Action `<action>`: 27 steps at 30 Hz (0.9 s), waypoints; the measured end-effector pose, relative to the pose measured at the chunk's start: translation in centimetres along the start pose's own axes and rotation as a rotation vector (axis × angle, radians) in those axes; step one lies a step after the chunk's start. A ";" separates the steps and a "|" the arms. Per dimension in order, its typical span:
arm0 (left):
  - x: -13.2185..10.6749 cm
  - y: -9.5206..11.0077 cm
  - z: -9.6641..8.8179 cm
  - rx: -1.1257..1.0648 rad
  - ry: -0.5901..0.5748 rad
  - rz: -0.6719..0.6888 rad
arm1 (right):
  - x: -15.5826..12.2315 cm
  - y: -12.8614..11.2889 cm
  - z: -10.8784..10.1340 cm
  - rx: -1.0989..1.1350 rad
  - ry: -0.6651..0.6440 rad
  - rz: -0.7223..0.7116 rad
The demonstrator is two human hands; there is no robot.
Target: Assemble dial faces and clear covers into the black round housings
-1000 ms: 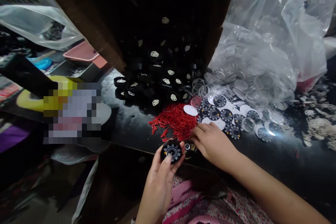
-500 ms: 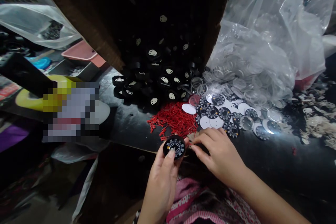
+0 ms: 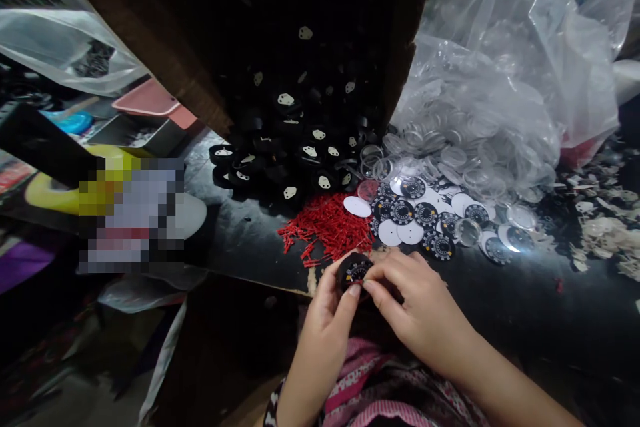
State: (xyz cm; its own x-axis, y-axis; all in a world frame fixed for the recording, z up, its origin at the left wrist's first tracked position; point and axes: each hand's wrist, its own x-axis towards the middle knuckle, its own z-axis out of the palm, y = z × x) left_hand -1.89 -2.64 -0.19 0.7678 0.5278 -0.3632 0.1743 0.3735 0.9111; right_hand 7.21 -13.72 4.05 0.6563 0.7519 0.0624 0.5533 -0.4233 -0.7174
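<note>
My left hand is closed around a round black gauge with a white-marked dial, tilted, its thumb at the lower rim. My right hand pinches a small red pointer between thumb and forefinger, right at the dial face; its tip is partly hidden by the fingers. Just beyond the hands lies a heap of red pointers. To its right are scattered printed dial discs, some turned to their white side. Black round housings with pale plates pile up behind.
A big cardboard box stands open behind the housings. Clear round covers spill from a plastic bag at right, beside pale small parts. At left are a yellow tape roll, a pink tray and a metal tray.
The gauge has moved right and tipped toward my right hand. My right fingers, which were beside the gauge, now hold the red pointer at the dial. The view has shifted slightly.
</note>
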 end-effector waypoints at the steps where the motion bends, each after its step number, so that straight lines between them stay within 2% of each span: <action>1: 0.0 0.0 -0.1 0.018 -0.038 0.002 | 0.0 0.0 0.0 -0.006 -0.003 0.006; 3: -0.1 0.2 -0.3 0.056 -0.089 0.005 | -0.1 0.0 -0.1 -0.001 -0.003 0.019; 7: -0.1 0.7 -0.6 0.095 -0.101 0.017 | -0.3 -0.1 -0.3 0.035 0.000 0.025; 12: -0.5 1.0 -0.7 0.208 -0.059 0.081 | -0.6 -0.1 -0.1 0.047 0.008 0.036; 18: -1.0 1.2 -1.2 0.312 -0.009 0.090 | -1.2 -0.2 0.8 0.058 0.045 0.057; 20: -0.8 1.2 -1.3 0.284 -0.018 0.065 | -1.1 -0.1 0.6 0.064 0.020 0.087; 23: -0.1 1.2 -1.2 0.131 -0.097 -0.036 | -0.8 0.4 -0.2 0.068 -0.030 0.098; 27: 0.4 1.3 -1.4 -0.037 -0.181 -0.154 | -0.5 0.9 -0.6 -0.001 0.021 -0.086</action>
State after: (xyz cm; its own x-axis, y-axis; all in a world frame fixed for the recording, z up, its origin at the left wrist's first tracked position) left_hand -2.17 -0.87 0.61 0.8327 0.3181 -0.4533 0.2778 0.4681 0.8389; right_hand 7.75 -14.78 3.76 0.6170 0.7746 0.1389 0.6088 -0.3580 -0.7079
